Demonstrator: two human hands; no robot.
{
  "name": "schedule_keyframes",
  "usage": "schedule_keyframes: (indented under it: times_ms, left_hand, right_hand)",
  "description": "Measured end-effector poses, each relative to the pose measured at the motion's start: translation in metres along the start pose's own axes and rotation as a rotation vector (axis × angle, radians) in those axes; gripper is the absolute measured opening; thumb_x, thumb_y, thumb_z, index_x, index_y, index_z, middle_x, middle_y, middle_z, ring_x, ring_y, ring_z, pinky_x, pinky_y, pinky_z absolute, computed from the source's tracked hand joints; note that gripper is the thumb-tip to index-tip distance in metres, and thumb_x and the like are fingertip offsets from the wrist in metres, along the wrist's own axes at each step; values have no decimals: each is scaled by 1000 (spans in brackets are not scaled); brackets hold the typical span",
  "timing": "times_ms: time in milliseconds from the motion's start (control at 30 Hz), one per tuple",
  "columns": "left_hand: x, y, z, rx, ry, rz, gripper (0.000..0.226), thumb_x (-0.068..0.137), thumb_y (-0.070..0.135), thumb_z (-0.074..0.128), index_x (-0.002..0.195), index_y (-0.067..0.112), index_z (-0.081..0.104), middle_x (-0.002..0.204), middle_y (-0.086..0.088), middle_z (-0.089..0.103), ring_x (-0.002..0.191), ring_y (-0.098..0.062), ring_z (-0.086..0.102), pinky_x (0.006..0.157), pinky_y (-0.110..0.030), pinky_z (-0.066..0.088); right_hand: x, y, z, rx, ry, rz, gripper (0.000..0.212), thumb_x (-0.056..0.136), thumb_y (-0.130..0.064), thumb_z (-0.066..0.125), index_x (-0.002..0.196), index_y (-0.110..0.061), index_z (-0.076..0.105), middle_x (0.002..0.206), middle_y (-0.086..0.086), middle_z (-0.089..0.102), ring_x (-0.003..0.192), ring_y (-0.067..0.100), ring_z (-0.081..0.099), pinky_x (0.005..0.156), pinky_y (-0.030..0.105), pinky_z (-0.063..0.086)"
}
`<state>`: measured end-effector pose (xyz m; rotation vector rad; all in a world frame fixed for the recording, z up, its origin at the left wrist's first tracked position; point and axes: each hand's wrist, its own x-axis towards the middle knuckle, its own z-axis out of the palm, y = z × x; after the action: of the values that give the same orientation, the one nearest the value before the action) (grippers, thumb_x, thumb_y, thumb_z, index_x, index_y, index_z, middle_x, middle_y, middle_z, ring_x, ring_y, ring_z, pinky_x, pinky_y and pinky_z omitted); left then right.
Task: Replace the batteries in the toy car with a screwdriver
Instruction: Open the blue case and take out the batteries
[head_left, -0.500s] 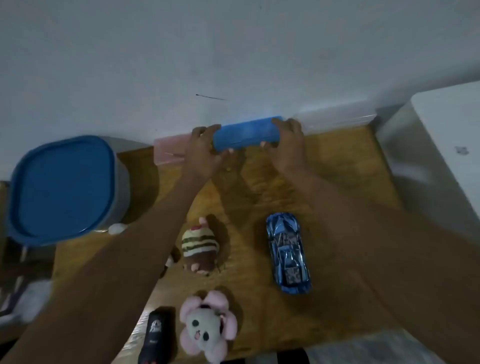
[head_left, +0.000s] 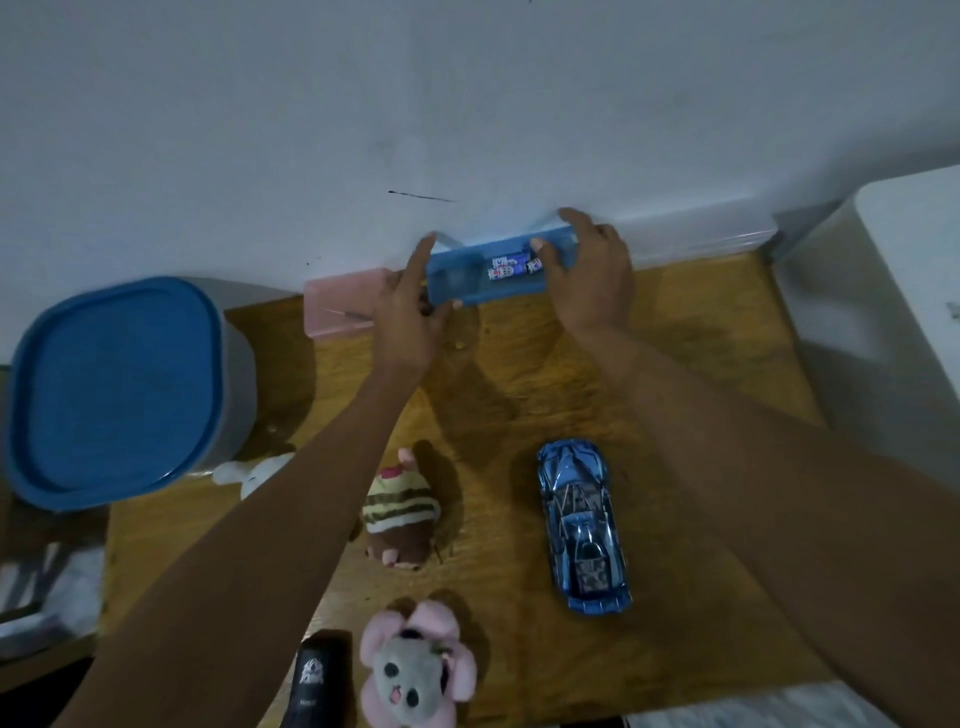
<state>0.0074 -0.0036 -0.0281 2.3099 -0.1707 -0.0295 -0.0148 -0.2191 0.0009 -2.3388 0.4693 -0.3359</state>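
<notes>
Two bare hands reach to the far edge of the wooden table (head_left: 675, 364), where a translucent blue box (head_left: 467, 278) sits against the white wall (head_left: 467, 104). The left hand (head_left: 410, 306) grips the box's left end, thumb under the near edge and fingers spread up over the far side. The right hand (head_left: 592, 275) clamps the right end, fingers curled over the top. Inside the box, toward its right half, lie a few small batteries (head_left: 511, 266) (white and blue labels, too small to read). A pink box (head_left: 343, 306) stands just left of the blue one, partly behind the left hand.

The toy car (head_left: 582, 525), blue and shiny, rests on the table well nearer the camera, between the forearms and closer to the right one, lying lengthwise front to back. Left of it lies a striped brown plush (head_left: 400, 514), and nearer still a pink and grey plush (head_left: 415, 670) beside a black object (head_left: 314, 675). A grey container with a blue lid (head_left: 114, 389) stands at the left.
</notes>
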Motion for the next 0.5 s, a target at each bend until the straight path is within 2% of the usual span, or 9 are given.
schedule_keyframes:
  times_ms: [100,267,400,500]
  left_hand:
    - [-2,2,-1,-44,-8,-18,98,89,16,74,153,56,13,133,-10,60,111,-17,66,89,-46,61]
    - [-5,3,-1,-57,-3,-13,98,90,20,73,152,59,9,135,-10,59,116,-15,64,91,-45,60]
    - [-3,3,-4,-122,-40,-8,97,88,16,76,155,48,14,139,-9,59,119,-18,63,91,-43,60]
    - [-4,4,-4,-150,-31,-5,96,87,15,77,158,41,17,138,-9,60,119,-17,63,91,-40,60]
  right_hand:
    - [8,-12,2,12,78,81,47,90,-50,66,124,-21,52,122,5,55,111,24,52,73,30,43]
    - [19,-24,2,47,168,172,48,83,-46,74,111,-17,49,112,1,55,102,19,51,70,31,41]
    - [14,-14,11,36,149,-22,25,89,-38,68,92,-15,59,93,2,62,91,21,56,69,37,48]
    - [3,-5,19,-64,-35,-234,18,90,-34,64,94,-16,67,95,3,66,94,23,58,75,35,48]
